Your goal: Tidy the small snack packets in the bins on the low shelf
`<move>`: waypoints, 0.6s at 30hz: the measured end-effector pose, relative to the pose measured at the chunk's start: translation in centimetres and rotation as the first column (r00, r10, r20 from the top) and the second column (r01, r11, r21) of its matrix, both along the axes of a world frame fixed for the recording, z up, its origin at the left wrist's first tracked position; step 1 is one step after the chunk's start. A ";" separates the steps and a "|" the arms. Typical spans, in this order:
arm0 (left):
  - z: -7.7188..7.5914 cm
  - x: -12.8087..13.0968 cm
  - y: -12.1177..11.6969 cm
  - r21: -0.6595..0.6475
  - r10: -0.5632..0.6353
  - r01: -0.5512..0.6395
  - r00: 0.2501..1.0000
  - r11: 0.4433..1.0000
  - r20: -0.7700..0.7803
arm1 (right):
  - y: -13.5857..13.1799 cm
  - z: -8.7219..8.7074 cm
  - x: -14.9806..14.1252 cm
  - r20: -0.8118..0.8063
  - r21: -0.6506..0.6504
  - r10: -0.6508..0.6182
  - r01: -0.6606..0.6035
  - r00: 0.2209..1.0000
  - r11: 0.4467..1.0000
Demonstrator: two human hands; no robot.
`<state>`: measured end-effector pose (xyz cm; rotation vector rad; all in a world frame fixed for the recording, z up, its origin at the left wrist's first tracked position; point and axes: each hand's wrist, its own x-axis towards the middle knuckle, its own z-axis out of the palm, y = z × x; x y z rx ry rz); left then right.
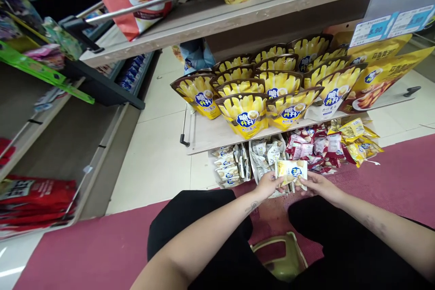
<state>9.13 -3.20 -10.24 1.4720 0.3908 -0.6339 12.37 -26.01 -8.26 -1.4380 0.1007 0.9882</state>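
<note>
A small white-and-yellow snack packet [288, 170] with a blue logo is held out in front of me between both hands. My left hand [269, 184] pinches its left edge, and my right hand [317, 185] grips the lower right corner. Just behind it, similar white packets stand in an open box [268, 152]. To the left is another box of white packets [228, 167]. Dark red packets [316, 145] lie heaped behind my right hand, with yellow packets [360, 138] further right.
Above the boxes, a low shelf [204, 138] carries rows of yellow snack pouches [247, 115]. A higher shelf [288, 7] with a metal rail overhangs it. Between my knees sits an olive-green plastic stool or basket [285, 263]. Red bags [37, 199] lie on the left shelf.
</note>
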 end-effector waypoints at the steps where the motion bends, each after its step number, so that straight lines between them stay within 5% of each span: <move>1: -0.1 0.0 0.3 -0.001 0.002 -0.002 1.000 1.000 0.017 | -0.1 0.1 0.2 0.019 0.000 0.047 -0.047 0.999 0.999; 10: -1.7 1.2 2.5 0.089 -0.178 0.172 0.982 0.981 0.058 | -1.1 0.6 2.5 0.111 -0.077 0.328 -0.321 0.938 0.944; 14: -1.6 0.2 0.7 0.211 -0.313 0.287 0.944 0.934 0.102 | -0.7 0.0 2.3 0.272 -0.149 0.193 -0.157 0.943 0.976; 18: -0.6 1.0 0.7 0.474 -0.446 0.333 0.883 0.815 0.146 | -0.4 0.1 2.1 0.397 -0.252 0.068 0.038 0.915 0.967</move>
